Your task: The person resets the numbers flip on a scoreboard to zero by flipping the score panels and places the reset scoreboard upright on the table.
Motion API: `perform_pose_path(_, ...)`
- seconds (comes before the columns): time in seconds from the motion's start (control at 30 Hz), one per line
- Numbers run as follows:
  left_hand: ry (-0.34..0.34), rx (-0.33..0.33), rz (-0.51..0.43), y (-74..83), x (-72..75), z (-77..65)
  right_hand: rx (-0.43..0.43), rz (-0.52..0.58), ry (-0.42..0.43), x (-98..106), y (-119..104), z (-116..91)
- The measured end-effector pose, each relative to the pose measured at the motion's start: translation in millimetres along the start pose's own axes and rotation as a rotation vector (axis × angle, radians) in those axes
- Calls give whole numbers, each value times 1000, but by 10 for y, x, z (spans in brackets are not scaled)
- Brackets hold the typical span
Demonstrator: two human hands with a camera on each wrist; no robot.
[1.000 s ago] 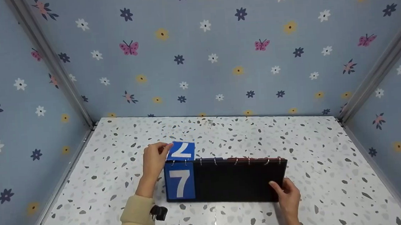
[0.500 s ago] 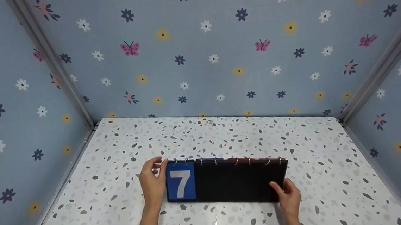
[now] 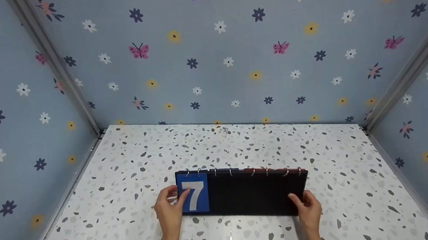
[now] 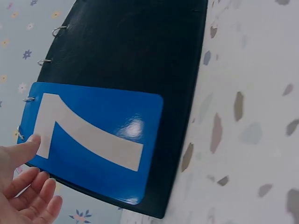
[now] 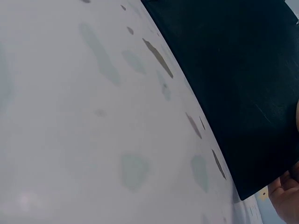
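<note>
A black tabletop flip scoreboard (image 3: 251,194) stands on the speckled surface, metal rings along its top edge. At its left end hangs a blue number card (image 3: 187,206) with a white 7; the rest of the front is plain black. My left hand (image 3: 169,209) is at the left edge, thumb over the card and fingers beside the edge. In the left wrist view the thumb (image 4: 29,148) overlaps the 7 near the rings. Gripping the lower right corner is my right hand (image 3: 309,211), thumb in front; the right wrist view shows only part of its fingers (image 5: 285,196).
The white speckled tabletop (image 3: 129,201) extends around the scoreboard. Blue flowered panels rise at the back (image 3: 211,75), left (image 3: 16,141) and right (image 3: 423,146), joined by grey metal posts (image 3: 56,67).
The raised blue card has gone over behind the board, leaving a 7 in front. My left hand has let go of it and slid down the left edge. My right hand stays put.
</note>
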State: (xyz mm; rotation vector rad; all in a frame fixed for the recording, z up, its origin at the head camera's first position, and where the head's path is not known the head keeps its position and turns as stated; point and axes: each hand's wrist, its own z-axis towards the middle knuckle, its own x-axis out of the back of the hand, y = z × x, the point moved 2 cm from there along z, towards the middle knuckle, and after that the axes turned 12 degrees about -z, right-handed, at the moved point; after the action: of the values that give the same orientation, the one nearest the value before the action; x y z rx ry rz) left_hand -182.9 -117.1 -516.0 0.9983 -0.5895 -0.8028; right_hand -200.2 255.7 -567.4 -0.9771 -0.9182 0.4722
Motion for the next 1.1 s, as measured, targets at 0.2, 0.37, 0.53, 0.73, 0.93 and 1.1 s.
perform_pose_path(0.2,28,47,18,-83,-50,-37,-19,0,2,3,-1,1)
perform_pose_path(0.37,48,103,-3,-119,-57,-28,-1,3,15,5,-15,-10)
perform_pose_path(0.53,44,119,-8,-111,-33,-14,9,9,11,12,-22,-5)
perform_pose_path(0.73,40,44,96,-56,17,-29,19,38,8,38,-73,-18)
perform_pose_path(0.93,4,-55,146,35,63,-81,21,-1,7,23,-55,-22)
perform_pose_path(1.1,-112,22,-11,106,118,-78,20,-21,18,1,-19,-12)
